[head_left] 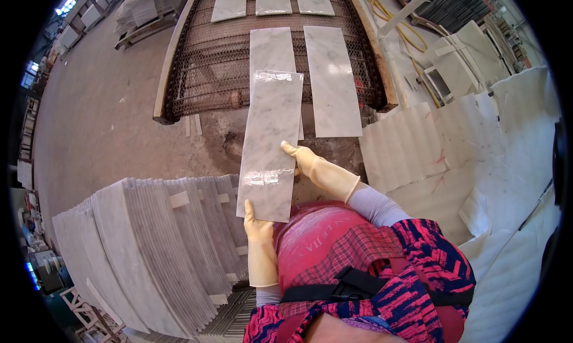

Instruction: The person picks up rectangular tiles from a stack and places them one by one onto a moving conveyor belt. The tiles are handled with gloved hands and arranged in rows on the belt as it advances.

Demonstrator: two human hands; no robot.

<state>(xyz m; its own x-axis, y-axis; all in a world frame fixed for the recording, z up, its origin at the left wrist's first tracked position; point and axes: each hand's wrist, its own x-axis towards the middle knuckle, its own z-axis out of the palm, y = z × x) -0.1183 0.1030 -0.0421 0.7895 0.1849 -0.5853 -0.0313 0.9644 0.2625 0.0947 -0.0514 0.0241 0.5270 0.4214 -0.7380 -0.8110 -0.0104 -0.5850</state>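
Observation:
A long white marble tile (268, 122) with grey veins and a glossy, light-reflecting face is held up in front of me. My left hand (258, 223), in a cream rubber glove, grips its near left corner, thumb on the face. Gloved the same way, my right hand (304, 161) clasps the tile's right edge, thumb on top and fingers hidden underneath. Behind the held tile, and partly covered by it, another marble tile (271, 47) lies on the mesh conveyor belt (209, 62). To its right, a further tile (332, 80) sticks out past the belt's near end.
Several more tiles (273, 0) lie farther up the belt. At my left stands a long row of upright stone slabs (161, 241) with small spacers. White foam sheeting (412, 146) covers a surface on the right. A yellow hose (412, 38) runs beside the conveyor.

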